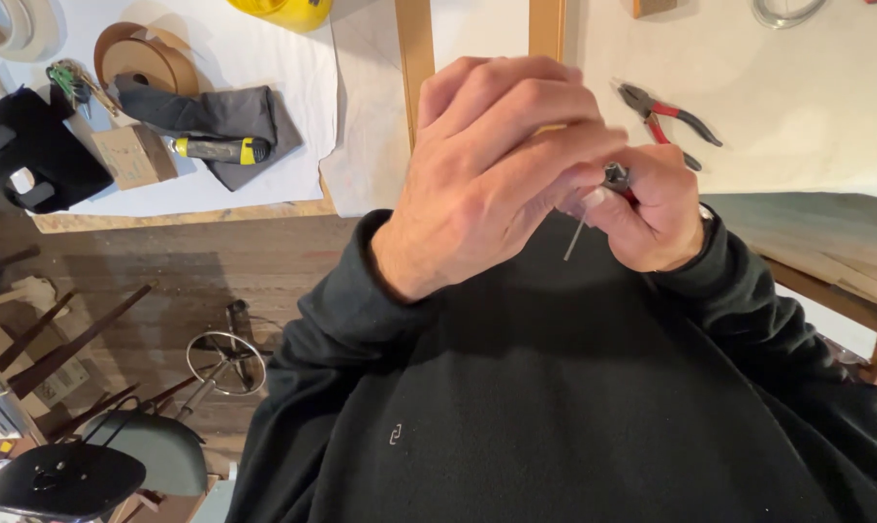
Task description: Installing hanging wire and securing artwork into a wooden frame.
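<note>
A: From the head view, how far along is the person?

B: Midway, probably. Both hands are closed together: the right hand (652, 208) grips a small red-handled tool (617, 178) with a thin metal pin (576, 237) hanging below, and the left hand (497, 165) curls over it.

A: What's hidden?

B: The tool's tip; pliers (666, 116) lie unused on the desk (807, 107).

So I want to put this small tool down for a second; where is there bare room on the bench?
Bare white bench lies right of the pliers and between the two wood strips. It is crowded at left around the tape roll, grey cloth and cardboard box.
</note>
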